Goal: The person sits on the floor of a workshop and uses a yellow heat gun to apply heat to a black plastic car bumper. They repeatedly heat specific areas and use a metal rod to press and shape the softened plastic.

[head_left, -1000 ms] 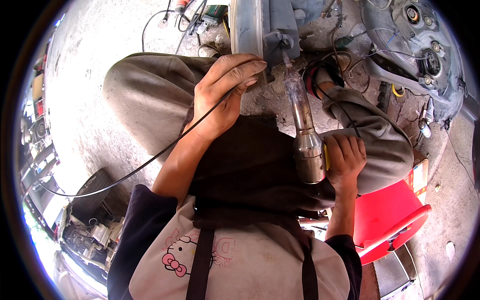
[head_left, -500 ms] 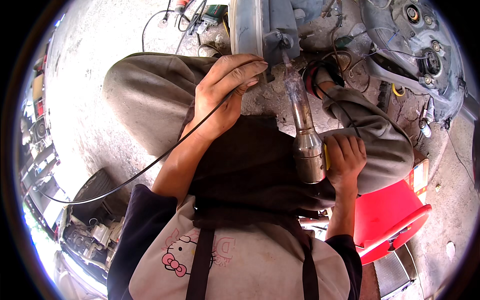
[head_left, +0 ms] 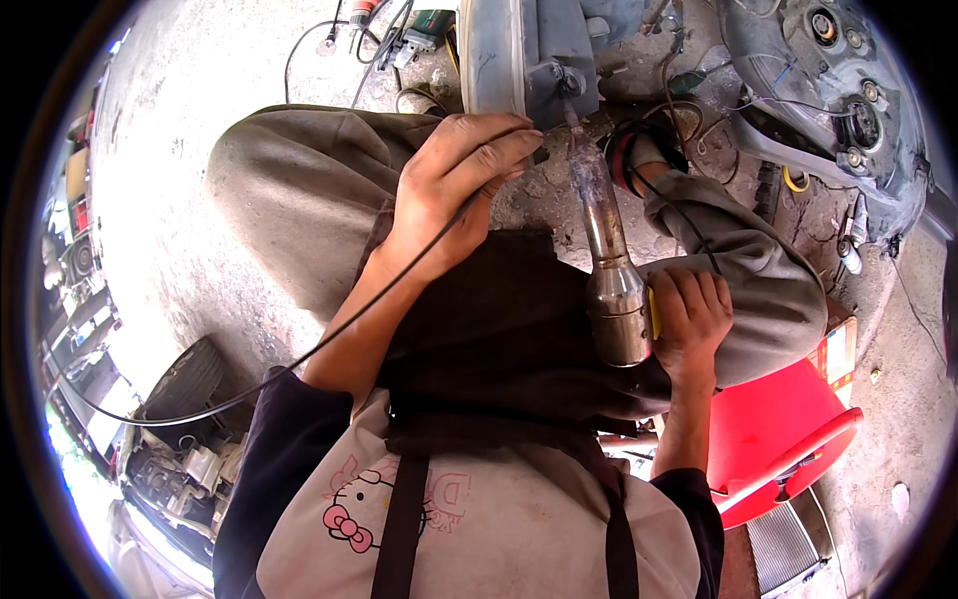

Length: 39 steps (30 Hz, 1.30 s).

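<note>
My right hand (head_left: pixel 691 317) is closed round the yellow-edged grip of a hot-air gun (head_left: pixel 617 290), most of the grip being hidden. The gun's scorched metal barrel slants up and away, and its thin nozzle points at a lug on a grey plastic headlight housing (head_left: pixel 555 50). Just left of the nozzle, my left hand (head_left: pixel 454 185) pinches a thin black rod (head_left: pixel 344 324), which curves back over my left forearm towards the lower left. The rod's front end is hidden by my fingers, so I cannot tell whether it touches the housing.
A second grey headlight housing (head_left: pixel 798 90) lies at the far right. Beyond my left knee is a green power tool (head_left: pixel 424 32) with black cables. A red plastic stool (head_left: pixel 783 429) stands to my right, near a roll of yellow tape (head_left: pixel 795 181). At left sits a black bumper-like part (head_left: pixel 185 389).
My left hand has shifted slightly right, and the rod's trailing curve has sunk lower at the left. My right hand and the hot-air gun have hardly moved.
</note>
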Each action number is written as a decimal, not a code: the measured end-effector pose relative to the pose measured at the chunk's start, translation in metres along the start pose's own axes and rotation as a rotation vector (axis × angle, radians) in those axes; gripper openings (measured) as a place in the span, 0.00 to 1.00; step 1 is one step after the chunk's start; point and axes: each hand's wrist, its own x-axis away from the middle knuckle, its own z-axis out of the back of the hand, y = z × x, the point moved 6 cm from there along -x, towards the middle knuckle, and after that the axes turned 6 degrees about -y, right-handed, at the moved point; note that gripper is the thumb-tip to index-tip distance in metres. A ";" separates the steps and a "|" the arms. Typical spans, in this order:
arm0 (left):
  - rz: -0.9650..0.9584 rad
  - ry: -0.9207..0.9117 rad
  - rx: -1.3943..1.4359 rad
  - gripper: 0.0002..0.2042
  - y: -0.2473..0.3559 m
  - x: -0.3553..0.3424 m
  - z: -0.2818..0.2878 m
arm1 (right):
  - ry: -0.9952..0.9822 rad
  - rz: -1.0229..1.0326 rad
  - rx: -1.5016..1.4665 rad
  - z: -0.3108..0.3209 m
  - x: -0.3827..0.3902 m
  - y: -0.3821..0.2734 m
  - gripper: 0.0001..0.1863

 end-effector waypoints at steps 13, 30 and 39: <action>-0.052 -0.200 -0.125 0.24 0.016 0.008 -0.008 | 0.003 -0.005 -0.014 0.005 0.000 0.001 0.13; -0.156 -0.270 -0.225 0.19 0.022 0.004 0.010 | -0.004 -0.007 -0.019 0.007 0.001 0.001 0.12; -0.218 -0.386 -0.276 0.16 0.028 -0.007 0.018 | -0.001 -0.005 -0.022 0.005 0.001 0.002 0.14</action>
